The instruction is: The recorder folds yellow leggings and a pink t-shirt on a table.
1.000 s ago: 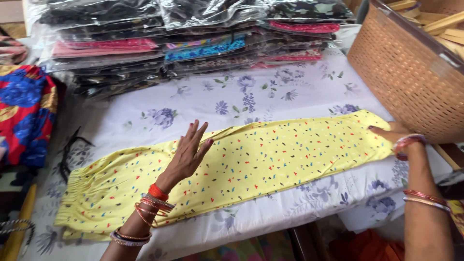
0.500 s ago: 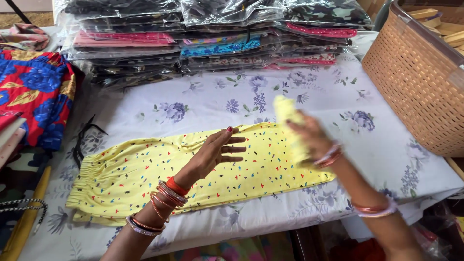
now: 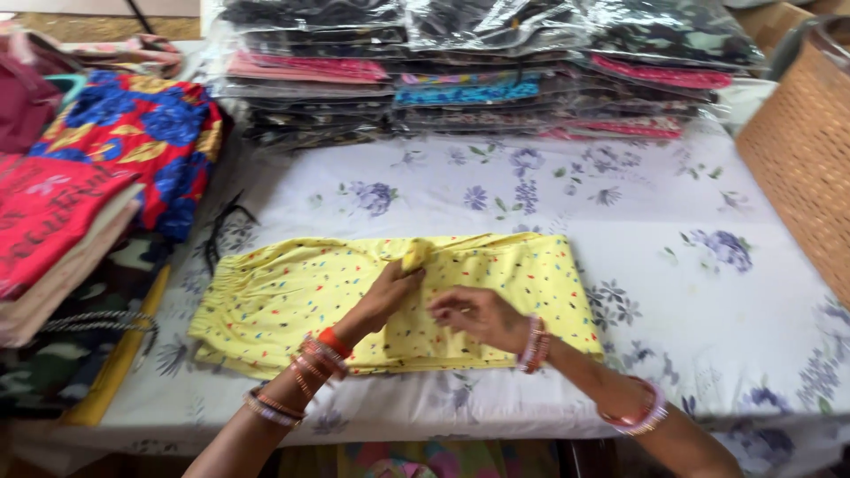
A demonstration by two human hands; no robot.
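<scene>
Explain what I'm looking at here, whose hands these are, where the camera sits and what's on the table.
The picture comes from a camera worn on a person's head, looking down at their own two bare hands. The left hand pinches a fold of a yellow speckled cotton garment; the right hand rests flat on it. The garment lies on a white cloth with blue flowers. Behind are stacked clothes in clear plastic bags, at the left a pile of folded red and blue fabrics, at the right a brown woven basket.

Head camera looks down, close over table (image 3: 673, 212).
</scene>
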